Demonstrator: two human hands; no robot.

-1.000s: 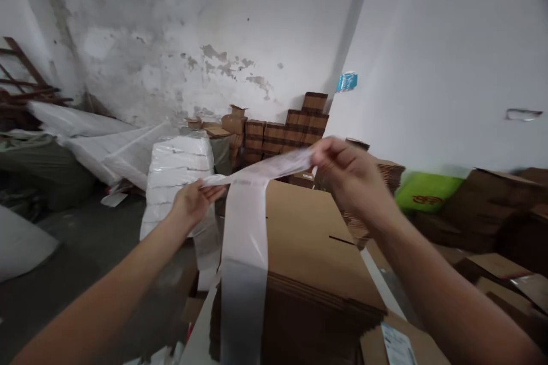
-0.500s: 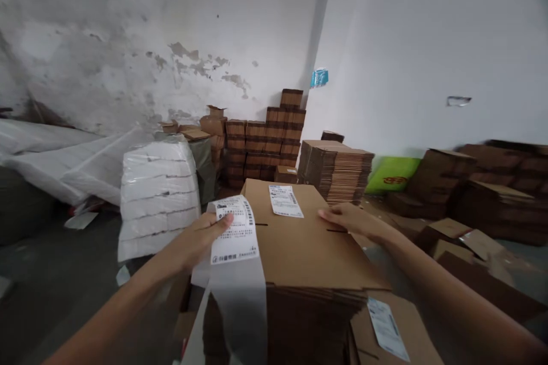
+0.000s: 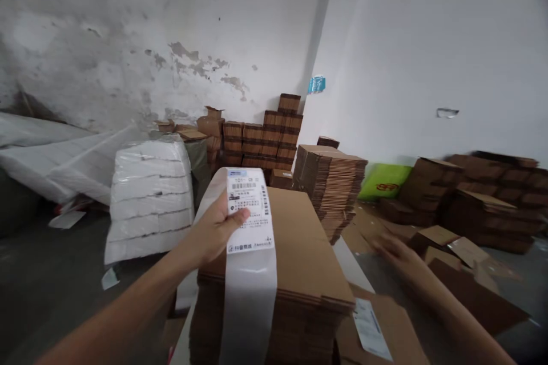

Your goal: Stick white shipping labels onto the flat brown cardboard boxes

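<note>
My left hand (image 3: 218,228) grips a strip of printed shipping labels (image 3: 250,225), thumb on the printed face. The strip's white backing hangs down over the front of a stack of flat cardboard boxes (image 3: 299,239). No label shows on the visible part of the top box. My right hand (image 3: 396,251), blurred by motion, is out to the right of the stack, fingers stretched and nothing visible in them. Below it and nearer me, a cardboard box with a label (image 3: 371,328) leans beside the stack.
Another tall stack of flat cardboard (image 3: 331,182) stands behind. White wrapped bundles (image 3: 149,194) sit at the left. Bundled cardboard (image 3: 265,137) is piled against the wall. Loose boxes (image 3: 440,245) and a green bag (image 3: 383,179) lie to the right.
The labelled box on top of the stack is gone from there. My right hand has left the stack, moving right. My left hand has brought the label strip rightward over the stack.
</note>
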